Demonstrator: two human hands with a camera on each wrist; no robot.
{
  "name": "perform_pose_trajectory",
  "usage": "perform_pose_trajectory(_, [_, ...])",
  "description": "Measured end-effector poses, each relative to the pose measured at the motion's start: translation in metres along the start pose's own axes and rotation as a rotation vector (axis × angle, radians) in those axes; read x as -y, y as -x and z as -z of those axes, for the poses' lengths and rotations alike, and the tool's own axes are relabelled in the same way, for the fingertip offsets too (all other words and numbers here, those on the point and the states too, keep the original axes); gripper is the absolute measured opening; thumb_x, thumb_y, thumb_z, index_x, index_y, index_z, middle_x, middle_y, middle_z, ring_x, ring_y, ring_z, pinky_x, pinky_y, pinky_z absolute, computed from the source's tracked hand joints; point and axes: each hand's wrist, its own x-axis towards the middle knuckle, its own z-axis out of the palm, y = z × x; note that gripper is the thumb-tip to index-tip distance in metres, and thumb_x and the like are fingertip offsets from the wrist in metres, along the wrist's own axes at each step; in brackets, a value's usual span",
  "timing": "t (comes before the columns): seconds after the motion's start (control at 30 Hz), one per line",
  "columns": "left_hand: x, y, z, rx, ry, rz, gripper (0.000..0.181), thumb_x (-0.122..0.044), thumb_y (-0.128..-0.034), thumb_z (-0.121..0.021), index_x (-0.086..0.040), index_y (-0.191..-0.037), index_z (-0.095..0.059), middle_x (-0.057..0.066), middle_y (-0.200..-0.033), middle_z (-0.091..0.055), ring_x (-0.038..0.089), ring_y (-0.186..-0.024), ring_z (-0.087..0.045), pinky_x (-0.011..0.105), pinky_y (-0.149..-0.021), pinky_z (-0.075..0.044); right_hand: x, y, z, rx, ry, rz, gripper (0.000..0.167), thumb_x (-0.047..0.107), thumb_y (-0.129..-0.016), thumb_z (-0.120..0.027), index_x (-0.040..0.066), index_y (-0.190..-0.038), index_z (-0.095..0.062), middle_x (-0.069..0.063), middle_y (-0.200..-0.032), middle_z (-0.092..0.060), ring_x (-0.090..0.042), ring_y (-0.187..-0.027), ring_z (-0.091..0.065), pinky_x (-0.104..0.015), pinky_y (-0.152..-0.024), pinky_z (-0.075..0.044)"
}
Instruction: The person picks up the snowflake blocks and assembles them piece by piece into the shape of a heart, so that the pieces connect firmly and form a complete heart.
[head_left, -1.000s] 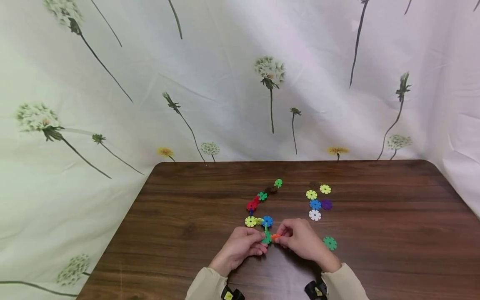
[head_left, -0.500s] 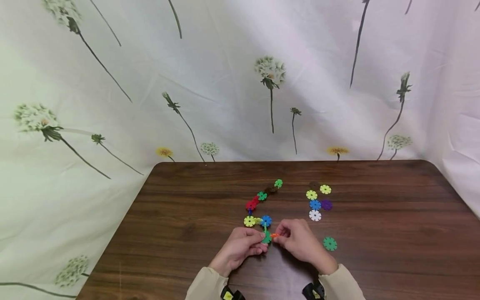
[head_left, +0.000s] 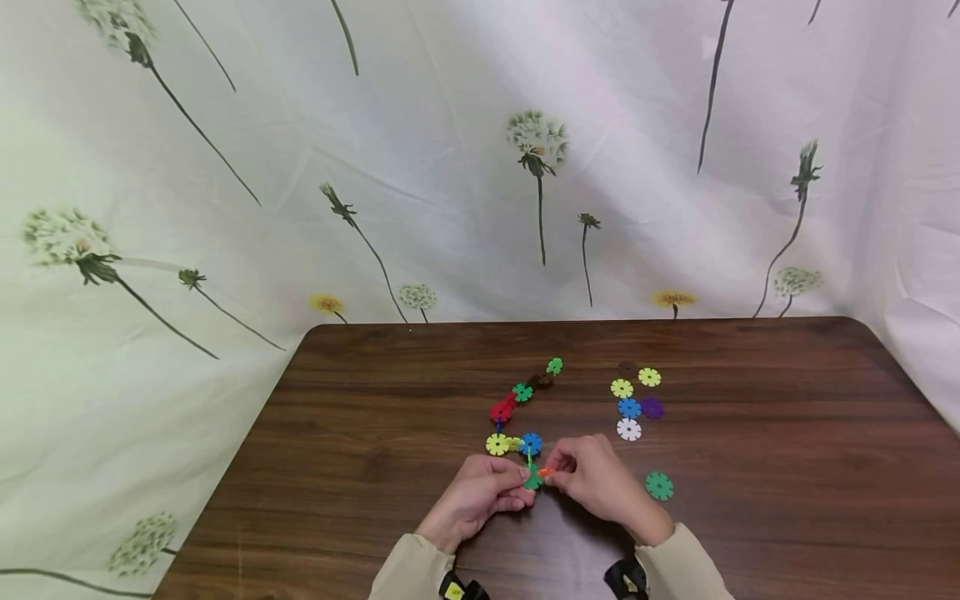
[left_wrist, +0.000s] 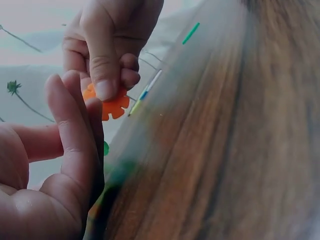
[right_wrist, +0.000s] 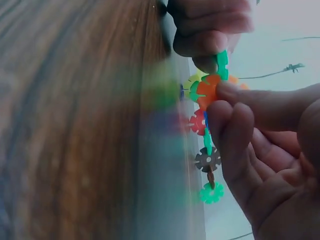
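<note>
My left hand (head_left: 483,492) pinches a green notched disc (head_left: 533,477) at the near end of a chain of interlocking discs. Thumb and fingers of my right hand (head_left: 596,475) pinch an orange notched disc (right_wrist: 209,91), held edge-on against the green one. Whether their slots are engaged cannot be told. From the green disc the chain runs away over a light green piece, a blue disc (head_left: 531,443), a yellow disc (head_left: 497,444), a red disc (head_left: 501,412) and others to a green disc (head_left: 554,366) at the far end. In the left wrist view, fingers partly cover the orange disc (left_wrist: 116,106).
Right of the chain lie loose discs: two yellow, a blue (head_left: 629,407), a purple (head_left: 652,407), a white (head_left: 628,429) and a dark brown one. A loose green disc (head_left: 659,486) lies beside my right wrist. A floral cloth (head_left: 450,167) hangs behind the brown table (head_left: 337,467).
The orange disc has shifted slightly left and turned more edge-on at the green disc. The near part of the chain has moved a little left. Both hands keep their hold.
</note>
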Motion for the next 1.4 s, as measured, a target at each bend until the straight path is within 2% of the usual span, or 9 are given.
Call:
perform_pose_trajectory(0.13, [0.001, 0.000, 0.001, 0.015, -0.007, 0.018, 0.020, -0.004, -0.0920, -0.060, 0.014, -0.100, -0.064, 0.002, -0.068, -0.068, 0.006, -0.062, -0.066, 0.016, -0.058, -0.055, -0.002, 0.000, 0.002, 0.021, -0.016, 0.007, 0.015, 0.010, -0.079, -0.076, 0.017, -0.071, -0.065, 0.012, -0.064, -0.062, 0.004, -0.059, -0.050, -0.017, -0.057, -0.044])
perform_pose_trajectory(0.33, [-0.004, 0.004, 0.003, 0.013, -0.081, 0.032, 0.024, -0.009, -0.0914, -0.062, 0.012, -0.103, -0.065, 0.003, -0.071, -0.069, 0.009, -0.063, -0.068, 0.020, -0.059, -0.056, -0.007, 0.002, 0.010, 0.140, -0.115, -0.005, 0.011, 0.014, -0.080, -0.078, 0.014, -0.083, -0.067, 0.008, -0.074, -0.066, -0.001, -0.061, -0.057, -0.020, -0.056, -0.049])
perform_pose_trajectory(0.43, [-0.005, 0.004, 0.006, 0.011, -0.111, 0.033, 0.025, -0.010, -0.0907, -0.064, 0.011, -0.104, -0.066, 0.004, -0.073, -0.070, 0.009, -0.064, -0.068, 0.020, -0.060, -0.057, -0.015, 0.004, 0.021, 0.187, -0.162, -0.023, 0.015, 0.017, -0.081, -0.077, 0.012, -0.092, -0.067, 0.005, -0.080, -0.068, -0.005, -0.062, -0.060, -0.023, -0.056, -0.051])
perform_pose_trajectory(0.53, [-0.006, 0.004, 0.009, 0.012, -0.142, 0.031, 0.024, -0.010, -0.0899, -0.065, 0.009, -0.104, -0.066, 0.005, -0.074, -0.071, 0.010, -0.064, -0.069, 0.022, -0.061, -0.057, -0.025, 0.008, 0.039, 0.186, -0.198, -0.045, 0.019, 0.017, -0.082, -0.076, 0.008, -0.095, -0.066, 0.001, -0.081, -0.068, -0.009, -0.061, -0.061, -0.025, -0.053, -0.052])
perform_pose_trajectory(0.73, [-0.013, 0.008, 0.014, -0.008, -0.262, 0.001, 0.026, -0.014, -0.0894, -0.067, 0.008, -0.104, -0.067, 0.009, -0.078, -0.072, 0.011, -0.064, -0.069, 0.026, -0.062, -0.059, -0.053, 0.020, 0.077, 0.104, -0.103, -0.083, 0.020, 0.021, -0.080, -0.078, 0.010, -0.093, -0.067, 0.003, -0.080, -0.064, -0.004, -0.069, -0.054, -0.021, -0.060, -0.047])
perform_pose_trajectory(0.97, [-0.015, 0.008, 0.015, -0.034, -0.280, 0.015, 0.031, -0.014, -0.0892, -0.068, 0.007, -0.112, -0.065, 0.009, -0.082, -0.072, 0.012, -0.063, -0.070, 0.028, -0.061, -0.059, -0.078, 0.038, 0.106, 0.199, -0.080, -0.099, 0.035, 0.028, -0.077, -0.080, 0.007, -0.102, -0.067, -0.002, -0.093, -0.066, -0.004, -0.076, -0.050, -0.020, -0.065, -0.045])
perform_pose_trajectory(1.17, [-0.016, 0.008, 0.010, -0.051, -0.265, 0.039, 0.035, -0.020, -0.0892, -0.069, 0.004, -0.113, -0.061, 0.008, -0.080, -0.071, 0.014, -0.063, -0.070, 0.028, -0.059, -0.059, -0.080, 0.044, 0.109, 0.250, -0.082, -0.105, 0.038, 0.025, -0.068, -0.085, 0.008, -0.097, -0.065, -0.001, -0.089, -0.061, -0.005, -0.078, -0.047, -0.020, -0.066, -0.041])
perform_pose_trajectory(1.27, [-0.016, 0.008, 0.010, -0.070, -0.281, 0.042, 0.038, -0.028, -0.0904, -0.068, 0.002, -0.112, -0.063, 0.008, -0.082, -0.071, 0.014, -0.063, -0.070, 0.029, -0.059, -0.059, -0.076, 0.045, 0.106, 0.231, -0.011, -0.097, 0.037, 0.023, -0.063, -0.087, 0.012, -0.091, -0.065, 0.001, -0.086, -0.058, -0.006, -0.080, -0.046, -0.021, -0.067, -0.039])
perform_pose_trajectory(1.4, [-0.017, 0.007, 0.011, -0.081, -0.293, 0.045, 0.038, -0.029, -0.0914, -0.066, 0.003, -0.113, -0.064, 0.009, -0.082, -0.071, 0.013, -0.062, -0.069, 0.029, -0.059, -0.059, -0.069, 0.046, 0.102, 0.200, 0.107, -0.143, 0.036, 0.022, -0.058, -0.089, 0.017, -0.083, -0.063, 0.001, -0.086, -0.051, -0.013, -0.083, -0.042, -0.025, -0.068, -0.035])
